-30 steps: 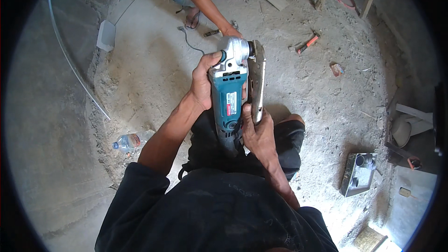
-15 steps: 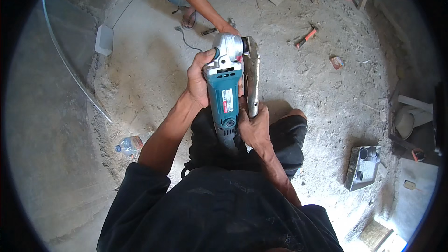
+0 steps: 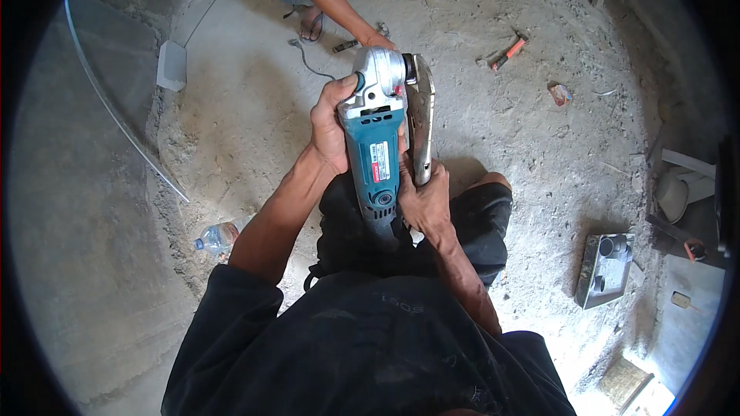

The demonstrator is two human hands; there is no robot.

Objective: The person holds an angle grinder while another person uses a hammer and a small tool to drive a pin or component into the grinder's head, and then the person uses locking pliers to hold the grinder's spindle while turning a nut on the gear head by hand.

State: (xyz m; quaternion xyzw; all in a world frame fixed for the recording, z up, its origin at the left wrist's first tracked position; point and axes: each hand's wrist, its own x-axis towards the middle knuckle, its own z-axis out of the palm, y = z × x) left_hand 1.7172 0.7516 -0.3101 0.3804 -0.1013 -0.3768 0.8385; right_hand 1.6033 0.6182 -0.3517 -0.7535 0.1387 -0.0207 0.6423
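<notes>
Between both grips — left hand [image 3: 330, 127] clenched round the angle grinder [image 3: 374, 142]; right hand [image 3: 424, 200] clenched on its metal tool [image 3: 421, 127].

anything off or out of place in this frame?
Loose items lie scattered on the dusty concrete floor: an orange-handled hammer, a clear plastic bottle on its side, a crumpled wrapper. Nothing looks damaged or spilled.

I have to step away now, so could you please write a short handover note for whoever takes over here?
Left hand: gripping the body of the teal angle grinder.
Right hand: holding a metal wrench set at the grinder's silver head.
Grinder is held above the lap; a co-worker's hand reaches to the floor just beyond it.
Done: wrench placed at the head.
Left: cannot tell whether anything is loosened yet.
</notes>
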